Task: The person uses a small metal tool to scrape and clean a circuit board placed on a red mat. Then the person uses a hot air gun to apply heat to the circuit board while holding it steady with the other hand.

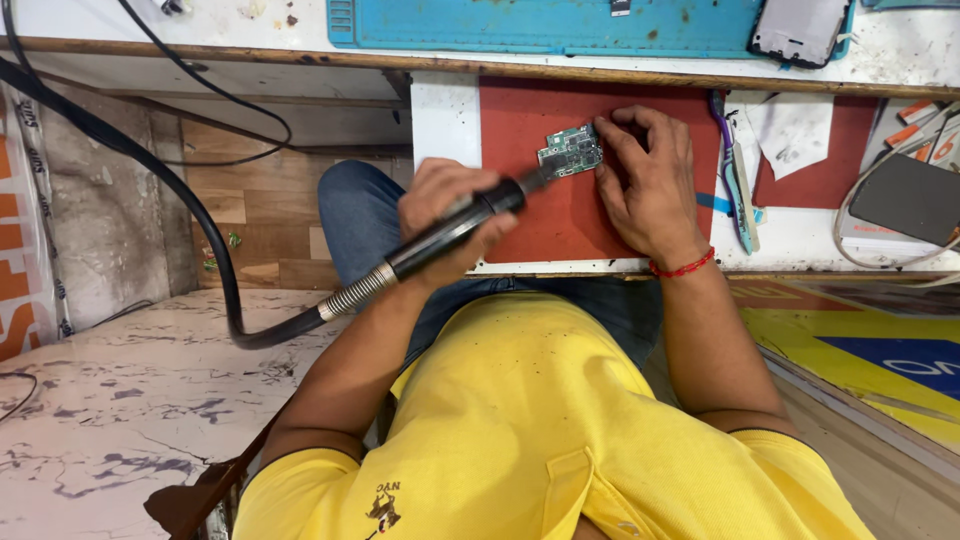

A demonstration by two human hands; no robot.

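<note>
Two hands busy: left hand (445,215) grips the hot-air wand (455,228), nozzle at the green circuit board (570,152) on the red mat (560,215); right hand (645,180) pins the board, fingers curled. Rework looks mid-way, board not lifted.

A green circuit board (570,152) lies on a red mat (560,215), beside a black hot-air wand (455,232).

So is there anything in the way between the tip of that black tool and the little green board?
Nothing visible. The left hand holds the black tool, and its tip points straight at the green board on the red mat, right at the board's edge. The right hand steadies the board from the other side, clear of the tip.
</note>
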